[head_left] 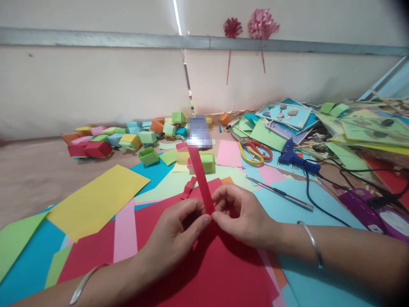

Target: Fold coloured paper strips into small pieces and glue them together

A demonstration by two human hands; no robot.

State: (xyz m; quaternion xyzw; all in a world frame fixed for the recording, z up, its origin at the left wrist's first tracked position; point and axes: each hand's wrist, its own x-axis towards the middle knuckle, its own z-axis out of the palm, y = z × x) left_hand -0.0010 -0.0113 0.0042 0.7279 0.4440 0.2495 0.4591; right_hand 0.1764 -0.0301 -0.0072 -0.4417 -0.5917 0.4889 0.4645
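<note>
Both my hands pinch the lower end of a narrow red paper strip (pixel 200 177), which rises away from me, leaning slightly left. My left hand (pixel 177 228) has its thumb and forefinger closed on the strip's left edge. On the other edge, my right hand (pixel 241 213) grips it between thumb and fingers. Beneath them lies a large sheet of red paper (pixel 204 273). Just beyond my left hand sits a small folded red paper piece (pixel 189 187). A silver-coloured pen (pixel 284 195) lies to the right of my right hand.
Folded paper boxes (pixel 128 138) crowd the back left. Scissors with yellow and red handles (pixel 252 150), a blue glue gun (pixel 297 160) and its cord lie right. A purple device (pixel 364 209) sits near my right forearm. Coloured sheets, such as yellow paper (pixel 99 200), spread left.
</note>
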